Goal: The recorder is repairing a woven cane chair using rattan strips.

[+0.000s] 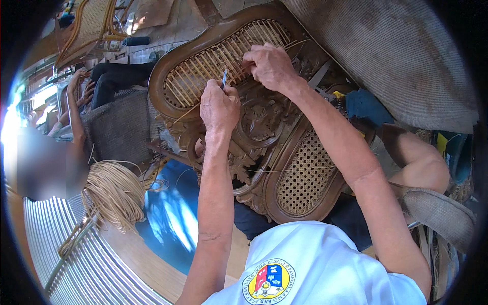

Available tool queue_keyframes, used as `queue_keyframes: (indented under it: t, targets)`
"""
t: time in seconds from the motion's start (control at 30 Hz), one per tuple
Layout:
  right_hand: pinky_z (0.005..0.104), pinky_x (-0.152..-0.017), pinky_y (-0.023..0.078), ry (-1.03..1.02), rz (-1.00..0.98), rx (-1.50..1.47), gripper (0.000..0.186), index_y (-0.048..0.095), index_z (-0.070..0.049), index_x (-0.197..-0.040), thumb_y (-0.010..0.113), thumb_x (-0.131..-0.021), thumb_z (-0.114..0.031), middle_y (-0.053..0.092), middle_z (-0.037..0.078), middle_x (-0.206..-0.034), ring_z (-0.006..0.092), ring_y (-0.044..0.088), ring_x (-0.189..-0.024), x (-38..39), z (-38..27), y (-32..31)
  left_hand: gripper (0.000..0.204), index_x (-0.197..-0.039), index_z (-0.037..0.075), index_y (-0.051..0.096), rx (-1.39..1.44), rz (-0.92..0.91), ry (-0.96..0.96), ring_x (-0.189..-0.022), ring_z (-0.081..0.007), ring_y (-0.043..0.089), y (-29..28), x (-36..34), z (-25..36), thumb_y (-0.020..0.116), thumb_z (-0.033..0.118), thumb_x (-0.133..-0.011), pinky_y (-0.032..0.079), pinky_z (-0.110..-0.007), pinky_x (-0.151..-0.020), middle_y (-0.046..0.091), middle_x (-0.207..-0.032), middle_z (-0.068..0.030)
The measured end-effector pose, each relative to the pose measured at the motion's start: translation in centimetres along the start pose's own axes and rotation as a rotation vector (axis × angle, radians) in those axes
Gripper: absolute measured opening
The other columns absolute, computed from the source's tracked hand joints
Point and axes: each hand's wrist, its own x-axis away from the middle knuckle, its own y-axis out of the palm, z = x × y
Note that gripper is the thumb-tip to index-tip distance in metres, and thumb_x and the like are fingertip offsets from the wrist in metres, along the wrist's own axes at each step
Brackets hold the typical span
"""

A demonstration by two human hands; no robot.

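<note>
A carved brown wooden chair frame point(161, 76) lies tilted before me, its oval opening crossed by rows of pale cane strands point(190, 84). Over the lower edge of this oval, my left hand point(219, 108) is closed around a slim bluish pointed tool point(224, 78), its tip upward. To the right, my right hand point(270, 67) pinches at the strands with bent fingers; a loose cane strand point(300, 42) juts out beside its knuckles. The pinched part is hidden by the fingers. Below the carving, a second oval panel point(307, 170) has a finished-looking open cane mesh.
A coil of cane point(116, 193) rests at left on a ridged surface point(66, 244). Another person point(76, 109) sits at the far left, near a cane-backed chair point(90, 30). Coarse woven sheeting point(406, 56) rises at the right. Blue material point(170, 213) lies below the frame.
</note>
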Motion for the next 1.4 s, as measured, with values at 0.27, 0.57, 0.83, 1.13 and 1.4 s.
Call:
queue_keyframes:
  t: [0.27,0.57,0.83,1.13,1.4]
  targets:
    - [0.0368,-0.087,0.052,-0.050,-0.067,-0.306,0.020,0.072,-0.006,-0.101,0.072,-0.081,-0.010,0.065,0.011,-0.099,0.0284,0.065,-0.096,0.5,1.9,0.9,0.018,-0.101,-0.003,0.060,0.033,-0.095,-0.229,-0.071,-0.0195,0.065,-5.9,3.1,-6.3,0.056,0.014,-0.094,0.053,-0.037,-0.069,0.065,-0.076,-0.0151]
    - [0.0377,-0.097,0.050,0.079,-0.114,-0.519,0.031,0.067,-0.002,-0.109,0.074,-0.080,-0.009,0.065,0.012,-0.102,0.0289,0.063,-0.104,1.2,1.1,-0.9,0.023,-0.106,-0.001,0.069,0.321,0.193,-0.006,-0.077,-0.0133,0.063,-11.6,3.7,-4.4,0.069,0.019,-0.094,0.051,-0.028,-0.073,0.068,-0.087,-0.0068]
    - [0.0418,-0.097,0.048,-0.227,-0.234,-0.229,0.039,0.063,-0.003,-0.107,0.081,-0.076,-0.017,0.062,0.011,-0.109,0.0305,0.060,-0.107,-0.2,-0.6,-0.8,0.025,-0.097,0.001,0.066,-0.231,-0.125,0.199,-0.096,-0.0400,0.066,-4.6,-2.1,-2.4,0.067,0.025,-0.092,0.052,-0.049,-0.081,0.065,-0.106,-0.0187]
    - [0.0420,-0.093,0.050,-0.138,-0.488,-0.219,0.039,0.063,-0.002,-0.102,0.084,-0.074,-0.018,0.064,0.012,-0.102,0.0300,0.062,-0.104,-2.4,-1.6,-1.2,0.019,-0.094,0.005,0.063,-0.124,-0.165,0.121,-0.090,-0.0427,0.066,-4.4,0.0,-4.3,0.060,0.023,-0.094,0.052,-0.053,-0.080,0.069,-0.088,-0.0231]
    - [0.0427,-0.104,0.043,-0.056,-0.115,-0.136,0.057,0.060,-0.005,-0.124,0.080,-0.076,-0.025,0.059,0.016,-0.123,0.0339,0.054,-0.120,5.6,-1.3,-3.4,0.026,-0.092,0.002,0.067,-0.013,-0.111,0.061,-0.078,-0.0374,0.068,-7.5,0.9,-6.1,0.064,0.028,-0.094,0.053,-0.046,-0.073,0.070,-0.081,-0.0173]
